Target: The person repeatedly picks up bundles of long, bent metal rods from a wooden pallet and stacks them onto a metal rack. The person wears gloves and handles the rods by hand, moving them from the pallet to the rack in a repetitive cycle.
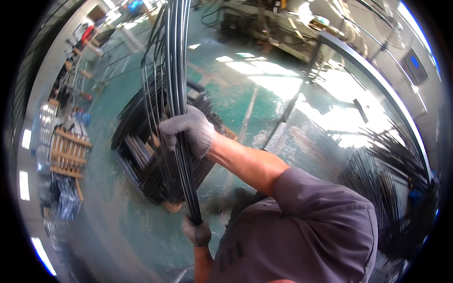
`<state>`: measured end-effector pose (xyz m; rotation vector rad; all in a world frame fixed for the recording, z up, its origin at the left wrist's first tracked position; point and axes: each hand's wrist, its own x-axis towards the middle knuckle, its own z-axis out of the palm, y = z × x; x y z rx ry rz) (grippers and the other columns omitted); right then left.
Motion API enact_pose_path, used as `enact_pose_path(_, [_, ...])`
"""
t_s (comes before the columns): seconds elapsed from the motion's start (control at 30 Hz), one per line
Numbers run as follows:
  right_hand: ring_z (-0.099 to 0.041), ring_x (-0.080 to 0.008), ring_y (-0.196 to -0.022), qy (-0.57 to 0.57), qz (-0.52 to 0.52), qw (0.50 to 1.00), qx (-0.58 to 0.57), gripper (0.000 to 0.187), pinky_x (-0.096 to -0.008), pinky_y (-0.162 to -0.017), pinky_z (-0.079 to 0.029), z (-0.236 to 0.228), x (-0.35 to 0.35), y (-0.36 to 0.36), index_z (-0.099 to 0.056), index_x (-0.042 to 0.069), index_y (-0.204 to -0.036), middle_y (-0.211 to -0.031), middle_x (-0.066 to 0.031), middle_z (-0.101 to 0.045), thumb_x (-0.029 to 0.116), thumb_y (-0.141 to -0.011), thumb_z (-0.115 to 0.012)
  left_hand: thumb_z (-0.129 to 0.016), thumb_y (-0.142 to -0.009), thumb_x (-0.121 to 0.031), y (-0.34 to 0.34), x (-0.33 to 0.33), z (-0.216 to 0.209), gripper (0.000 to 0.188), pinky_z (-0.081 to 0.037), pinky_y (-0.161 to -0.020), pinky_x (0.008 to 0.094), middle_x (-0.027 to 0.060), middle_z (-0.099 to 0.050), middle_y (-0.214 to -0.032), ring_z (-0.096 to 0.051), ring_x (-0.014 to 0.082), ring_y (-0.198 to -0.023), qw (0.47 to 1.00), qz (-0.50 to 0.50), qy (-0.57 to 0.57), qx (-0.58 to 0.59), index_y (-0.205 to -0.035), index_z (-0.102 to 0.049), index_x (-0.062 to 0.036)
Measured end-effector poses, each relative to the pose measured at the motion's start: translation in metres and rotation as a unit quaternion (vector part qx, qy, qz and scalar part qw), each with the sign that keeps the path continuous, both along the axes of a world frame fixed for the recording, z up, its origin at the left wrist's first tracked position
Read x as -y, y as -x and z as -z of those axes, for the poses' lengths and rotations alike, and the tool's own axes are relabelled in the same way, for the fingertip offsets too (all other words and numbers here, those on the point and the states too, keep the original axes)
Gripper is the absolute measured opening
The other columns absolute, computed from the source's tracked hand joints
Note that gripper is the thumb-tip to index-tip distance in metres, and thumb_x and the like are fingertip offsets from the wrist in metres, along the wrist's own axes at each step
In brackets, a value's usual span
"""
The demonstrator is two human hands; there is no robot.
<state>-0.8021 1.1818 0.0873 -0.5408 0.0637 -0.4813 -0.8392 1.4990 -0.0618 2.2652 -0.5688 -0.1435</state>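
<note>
A bundle of long, thin black metal rods point(175, 56) stands steeply in front of me, running from the top edge down to my lap side. My right hand point(191, 129), in a grey knitted glove, is wrapped around the bundle at its middle. Lower down, my left hand point(196, 233), gloved too, closes around the bottom end of the rods. Some thinner bent rods point(145, 80) hang along the bundle's left side. Behind and below lies a large pile of black metal pieces point(134, 111), partly hidden by the bundle and my right hand.
Wood point(172, 206) shows under the pile. A wooden pallet point(70, 153) and plastic-wrapped goods point(66, 198) stand along the left. On the right are a grey metal frame point(377, 78) and heaps of black rods point(377, 181). Machinery point(264, 28) stands at the back on the green floor point(231, 104).
</note>
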Motion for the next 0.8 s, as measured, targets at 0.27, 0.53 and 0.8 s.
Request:
enact_pose_path(0.27, [-0.051, -0.0175, -0.053, 0.076, 0.15, 0.985, 0.035, 0.026, -0.0306, -0.05, -0.043, 0.01, 0.101, 0.204, -0.051, 0.006, -0.092, -0.063, -0.0047, -0.049, 0.009, -0.08, -0.074, -0.07, -0.066, -0.01, 0.082, 0.131, 0.016, 0.02, -0.051, -0.066, 0.0433, 0.0178, -0.063, -0.071, -0.068, 0.0372, -0.07, 0.983, 0.179, 0.036, 0.021, -0.081, -0.062, -0.0016])
enact_pose_path(0.53, [-0.05, -0.022, -0.054, 0.059, 0.431, 0.9, 0.031, 0.022, -0.0347, -0.051, -0.039, 0.101, 0.062, 0.507, -0.052, 0.009, -0.084, -0.064, -0.0065, -0.05, 0.004, -0.074, -0.072, -0.068, -0.074, -0.014, 0.211, 0.217, 0.095, 0.019, -0.054, -0.076, 0.0479, 0.0225, -0.069, -0.09, -0.067, 0.0432, -0.09, 0.824, 0.55, -0.101, -0.098, -0.093, -0.069, -0.0089])
enact_pose_path(0.8, [-0.057, -0.0259, -0.063, 0.105, 0.731, 0.669, -0.083, 0.017, -0.0391, -0.064, -0.05, 0.137, -0.066, 0.683, -0.049, 0.008, -0.085, -0.069, -0.0128, -0.058, 0.002, -0.079, -0.064, -0.066, -0.077, -0.013, 0.333, 0.332, 0.12, 0.032, -0.053, -0.09, 0.0488, 0.0228, -0.071, -0.105, -0.066, 0.0428, -0.104, 0.594, 0.752, -0.284, 0.009, -0.109, -0.07, -0.0095])
